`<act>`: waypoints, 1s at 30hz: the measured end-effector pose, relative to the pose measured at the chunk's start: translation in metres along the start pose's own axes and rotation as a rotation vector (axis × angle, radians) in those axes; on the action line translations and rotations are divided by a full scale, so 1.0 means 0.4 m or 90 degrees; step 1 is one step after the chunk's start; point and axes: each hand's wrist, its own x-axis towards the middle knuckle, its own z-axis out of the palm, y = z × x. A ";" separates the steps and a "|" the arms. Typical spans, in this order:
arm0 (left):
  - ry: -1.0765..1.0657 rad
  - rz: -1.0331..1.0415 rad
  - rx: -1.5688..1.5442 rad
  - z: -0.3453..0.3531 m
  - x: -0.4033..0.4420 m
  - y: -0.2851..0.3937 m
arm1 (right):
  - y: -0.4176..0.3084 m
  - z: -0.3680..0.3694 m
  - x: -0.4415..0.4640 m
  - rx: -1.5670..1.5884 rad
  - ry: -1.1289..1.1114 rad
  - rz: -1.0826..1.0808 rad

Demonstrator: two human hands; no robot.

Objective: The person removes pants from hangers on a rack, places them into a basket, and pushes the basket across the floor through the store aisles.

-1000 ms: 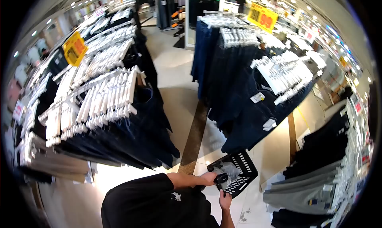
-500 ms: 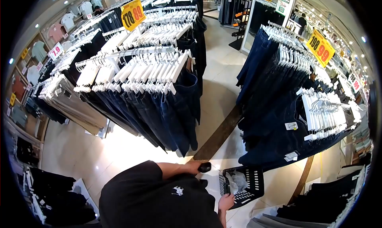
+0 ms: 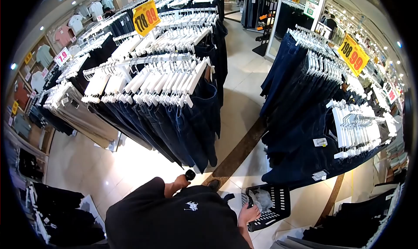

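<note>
- wrapped round a black gadget (image 3: 190, 175), the left hand (image 3: 180, 182) is near hanging jeans (image 3: 167, 131).
- right hand (image 3: 249, 214) is curled on the left side of a black basket (image 3: 286, 207), low at right.
- clear plastic (image 3: 263, 200) lies inside the basket.
- yellow sign (image 3: 146, 17) above the jeans reads 178, 89.

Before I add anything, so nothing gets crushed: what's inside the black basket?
The black basket holds crumpled, translucent plastic; anything beneath it is covered, and the right hand hides part of the basket's edge.
</note>
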 end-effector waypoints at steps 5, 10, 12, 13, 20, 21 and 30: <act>0.026 -0.030 -0.010 -0.010 -0.036 -0.033 | 0.020 0.001 0.033 0.045 0.012 0.013; 0.031 -0.038 -0.013 -0.021 -0.030 -0.012 | 0.034 -0.019 0.048 0.019 0.037 0.000; -0.020 -0.044 -0.047 -0.053 -0.033 0.034 | 0.053 -0.012 0.051 0.018 -0.002 0.003; 0.024 0.008 -0.062 -0.020 0.006 -0.010 | 0.063 -0.006 0.047 0.057 0.043 -0.013; 0.024 0.120 0.083 -0.013 0.082 -0.053 | 0.079 -0.032 -0.001 0.070 0.002 0.007; 0.002 0.087 0.097 -0.020 0.079 -0.037 | 0.079 -0.035 -0.002 0.073 -0.003 0.012; 0.078 0.161 -0.008 0.023 0.104 0.047 | 0.071 -0.046 0.010 0.053 -0.065 0.038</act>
